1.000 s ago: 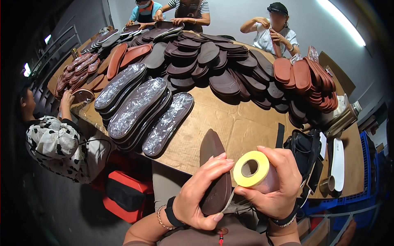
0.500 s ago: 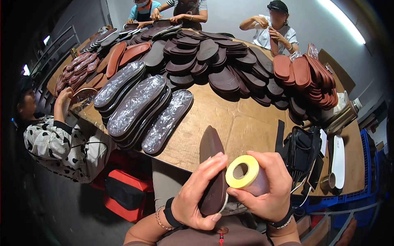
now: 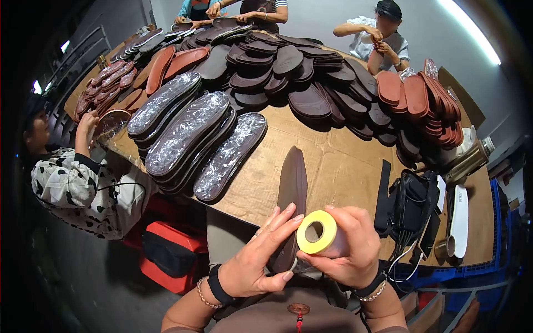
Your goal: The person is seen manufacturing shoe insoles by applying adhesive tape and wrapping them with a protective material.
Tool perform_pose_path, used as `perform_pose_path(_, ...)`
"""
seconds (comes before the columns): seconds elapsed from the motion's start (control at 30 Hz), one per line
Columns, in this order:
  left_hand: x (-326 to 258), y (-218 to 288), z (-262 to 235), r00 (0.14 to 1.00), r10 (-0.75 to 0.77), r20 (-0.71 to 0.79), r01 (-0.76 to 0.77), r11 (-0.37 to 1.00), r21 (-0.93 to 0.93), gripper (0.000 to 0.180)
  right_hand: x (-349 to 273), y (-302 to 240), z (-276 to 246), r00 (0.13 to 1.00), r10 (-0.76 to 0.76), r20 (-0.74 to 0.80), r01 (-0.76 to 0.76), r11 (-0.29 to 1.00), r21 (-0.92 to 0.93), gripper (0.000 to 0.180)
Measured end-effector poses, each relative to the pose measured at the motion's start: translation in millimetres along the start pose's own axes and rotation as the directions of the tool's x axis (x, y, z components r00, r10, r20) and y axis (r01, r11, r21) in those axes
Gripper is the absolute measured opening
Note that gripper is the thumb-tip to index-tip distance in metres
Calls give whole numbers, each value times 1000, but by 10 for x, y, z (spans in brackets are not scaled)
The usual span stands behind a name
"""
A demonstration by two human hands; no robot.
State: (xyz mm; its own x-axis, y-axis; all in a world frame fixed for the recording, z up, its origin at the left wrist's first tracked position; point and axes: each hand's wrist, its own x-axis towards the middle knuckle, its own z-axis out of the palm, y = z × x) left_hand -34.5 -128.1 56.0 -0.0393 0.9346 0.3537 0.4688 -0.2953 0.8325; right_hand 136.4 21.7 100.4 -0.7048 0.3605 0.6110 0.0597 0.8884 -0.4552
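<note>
Brown cardboard-covered worktable (image 3: 333,166) is stretching beyond both hands, heaped with dark brown shoe insoles (image 3: 300,72). Left hand (image 3: 261,261) is gripping a dark brown insole (image 3: 291,194) standing on edge, while right hand (image 3: 347,250) is clasping a yellow-rimmed tape roll (image 3: 316,233) just beside it.

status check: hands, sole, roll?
Left hand gripping dark brown shoe sole, sole standing on edge over the table rim. Right hand holding yellow label roll against it. Nothing between hands and sole; wrapped soles lie apart, up-left.

Wooden table (image 3: 333,166) — heaped shoe soles (image 3: 288,66)
</note>
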Motion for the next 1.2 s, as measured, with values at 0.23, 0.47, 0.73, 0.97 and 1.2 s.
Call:
perform_pose_path(0.23, -46, -136, 130, 974, -220, -52, 199, 943, -267, 86, -84, 128, 176, 1000, 18, 20, -19, 999, 36, 75)
perform_pose_path(0.47, 45, -286, 116, 986, -102, -130, 89, 991, -103, 81, -117, 214, 181, 992, -1, 130, -3, 1000, 29, 74)
perform_pose_path(0.73, 85, -330, 157, 988, -35, -148, 32, 999, -20, 78, -108, 269, 81, 962, 16, 274, -21, 1000, 15, 83)
perform_pose_path(0.97, 85, -309, 146, 988, -53, -147, 48, 998, -41, 76, -93, 196, -25, 977, 35, 211, -38, 999, 9, 73)
perform_pose_path(1.2, 71, -293, 166, 987, -57, -148, 53, 998, -32, 78, -148, 238, 129, 1000, 19, -7, -20, 994, -110, 71)
